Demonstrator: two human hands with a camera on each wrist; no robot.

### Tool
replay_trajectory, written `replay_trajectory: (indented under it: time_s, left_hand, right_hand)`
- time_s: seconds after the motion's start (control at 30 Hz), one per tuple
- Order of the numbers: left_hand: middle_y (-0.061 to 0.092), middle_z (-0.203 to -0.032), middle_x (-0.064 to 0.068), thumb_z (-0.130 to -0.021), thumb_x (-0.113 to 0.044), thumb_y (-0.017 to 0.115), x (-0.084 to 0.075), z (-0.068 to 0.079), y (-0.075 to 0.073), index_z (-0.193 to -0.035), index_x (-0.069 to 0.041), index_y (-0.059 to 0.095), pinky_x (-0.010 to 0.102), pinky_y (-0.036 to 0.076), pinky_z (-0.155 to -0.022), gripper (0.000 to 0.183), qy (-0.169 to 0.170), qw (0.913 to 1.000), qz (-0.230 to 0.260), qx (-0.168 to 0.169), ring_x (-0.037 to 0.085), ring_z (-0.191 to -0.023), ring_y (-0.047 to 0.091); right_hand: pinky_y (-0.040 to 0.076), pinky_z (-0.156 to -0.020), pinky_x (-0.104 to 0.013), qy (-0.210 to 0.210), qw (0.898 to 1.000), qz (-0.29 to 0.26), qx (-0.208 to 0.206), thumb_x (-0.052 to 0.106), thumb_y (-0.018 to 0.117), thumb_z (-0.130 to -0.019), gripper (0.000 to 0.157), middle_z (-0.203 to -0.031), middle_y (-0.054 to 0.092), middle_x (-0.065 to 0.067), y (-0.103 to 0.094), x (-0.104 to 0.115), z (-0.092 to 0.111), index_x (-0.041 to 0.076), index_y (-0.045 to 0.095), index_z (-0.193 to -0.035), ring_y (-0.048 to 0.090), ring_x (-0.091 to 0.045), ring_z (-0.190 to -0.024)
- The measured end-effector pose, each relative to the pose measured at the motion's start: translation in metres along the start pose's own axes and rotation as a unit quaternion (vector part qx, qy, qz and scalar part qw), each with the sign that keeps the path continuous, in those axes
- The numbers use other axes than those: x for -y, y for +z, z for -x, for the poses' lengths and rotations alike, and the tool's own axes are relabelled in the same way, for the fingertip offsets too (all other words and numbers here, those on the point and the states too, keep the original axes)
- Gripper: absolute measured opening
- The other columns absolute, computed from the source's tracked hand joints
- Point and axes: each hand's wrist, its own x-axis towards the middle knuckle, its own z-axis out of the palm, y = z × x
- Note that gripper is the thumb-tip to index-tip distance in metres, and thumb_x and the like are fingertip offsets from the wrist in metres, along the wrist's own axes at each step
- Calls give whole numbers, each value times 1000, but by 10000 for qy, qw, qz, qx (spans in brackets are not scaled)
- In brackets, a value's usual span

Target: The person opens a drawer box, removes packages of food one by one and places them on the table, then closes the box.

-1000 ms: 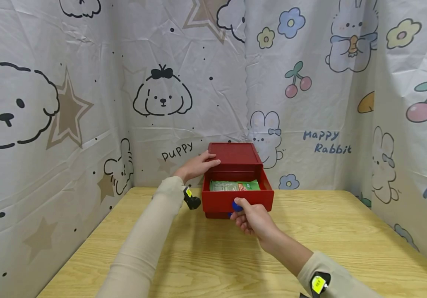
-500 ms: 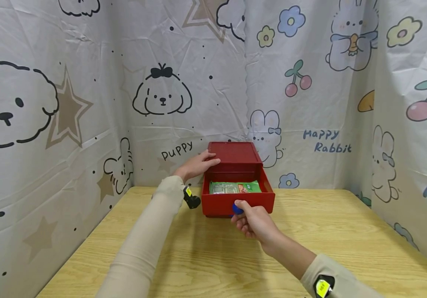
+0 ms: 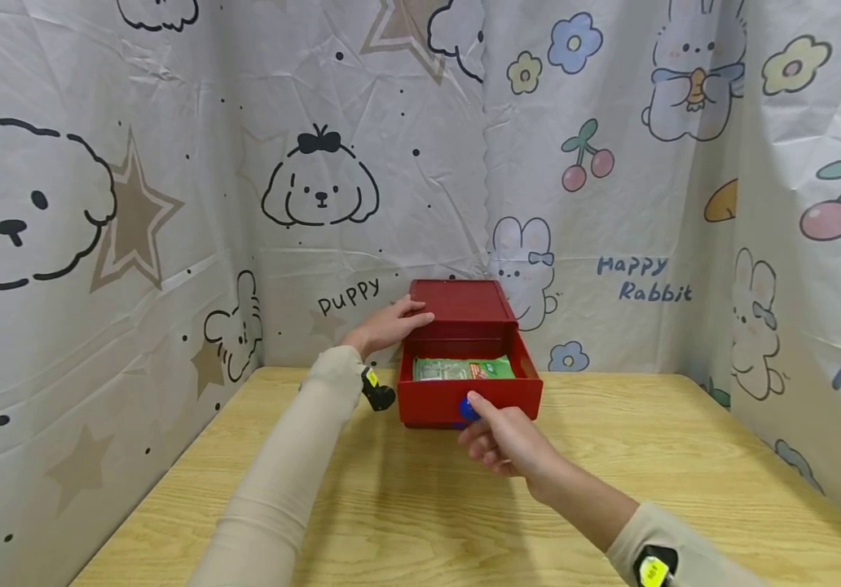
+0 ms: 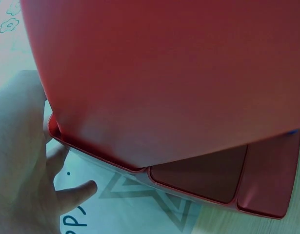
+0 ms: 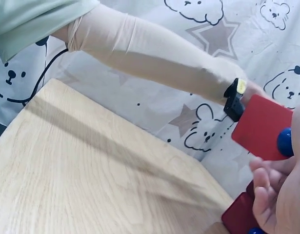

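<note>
A red two-tier drawer box (image 3: pixel 460 302) stands at the back of the table, its upper drawer (image 3: pixel 428 401) pulled out toward me. Inside that drawer lies a flat green packet (image 3: pixel 490 368). My left hand (image 3: pixel 387 326) rests against the box's left top edge with fingers extended; the left wrist view shows the hand (image 4: pixel 23 156) beside the red side wall. At the drawer front, my right hand (image 3: pixel 512 440) has its thumb by the blue knob (image 3: pixel 467 408), fingers loosely bent below. In the right wrist view the knob (image 5: pixel 285 142) shows beside the hand.
The wooden table (image 3: pixel 244 489) stretches in front of and beside the box. A printed cloth (image 3: pixel 420 196) hangs behind it and along both sides. The lower drawer (image 5: pixel 240 214), also with a blue knob, sits under the upper one.
The upper drawer has come slightly further out, mostly in the earlier half second. My right hand has since shifted a little right, its grip on the knob loosened. My left hand stays put.
</note>
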Motion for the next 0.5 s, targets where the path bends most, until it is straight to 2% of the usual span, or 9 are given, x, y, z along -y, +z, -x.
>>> replay_trajectory:
  time_s: [0.1, 0.17, 0.27, 0.33, 0.43, 0.5]
  left_hand:
    - [16, -172, 7, -103, -57, 51, 1, 1, 1, -161, -18, 39, 51, 23, -121, 71, -25, 10000, 17, 27, 29, -155, 19]
    - [16, -172, 6, -103, -58, 51, 1, 0, 2, -161, -19, 38, 52, 24, -121, 72, -36, 10000, 28, 43, 29, -155, 19]
    - [17, -172, 6, -102, -58, 51, 1, 0, 2, -161, -20, 38, 52, 25, -120, 72, -56, 10000, 63, 50, 29, -154, 21]
    - [19, -171, 6, -102, -58, 51, 1, -1, 1, -161, -20, 38, 52, 26, -120, 71, -47, 10000, 71, 51, 29, -153, 23]
    - [19, -171, 7, -103, -57, 51, 2, -2, 0, -161, -19, 37, 51, 25, -120, 71, -5, 9999, 90, 79, 29, -154, 22]
    - [18, -171, 7, -104, -56, 51, 3, -2, -1, -161, -19, 37, 50, 24, -121, 70, 4, 9999, 96, 101, 28, -155, 20]
  right_hand:
    - [43, -52, -25, 89, 9977, 523, 416, 59, 49, -103, 64, -69, 65, -4, -9, 4, 6, 3, 77, -90, 52, -13, -56]
    - [45, -53, -26, -15, 9914, 993, 851, 54, 52, -104, 57, -73, 68, -5, -16, 9, 10, 4, 77, -92, 55, -15, -59]
    - [52, -59, -31, -371, 9724, 1658, 1597, 44, 59, -104, 41, -82, 71, -7, -29, 23, 16, 8, 77, -98, 62, -21, -66]
    - [55, -65, -35, -646, 9587, 1973, 1945, 38, 63, -103, 32, -87, 72, -9, -38, 37, 19, 10, 77, -103, 65, -24, -73]
    - [56, -71, -40, -965, 9420, 2364, 2178, 35, 65, -103, 27, -92, 72, -8, -52, 60, 21, 11, 76, -108, 66, -27, -80]
    - [55, -72, -40, -1097, 9344, 2610, 2160, 35, 65, -103, 27, -93, 71, -6, -60, 72, 21, 11, 75, -111, 66, -26, -82]
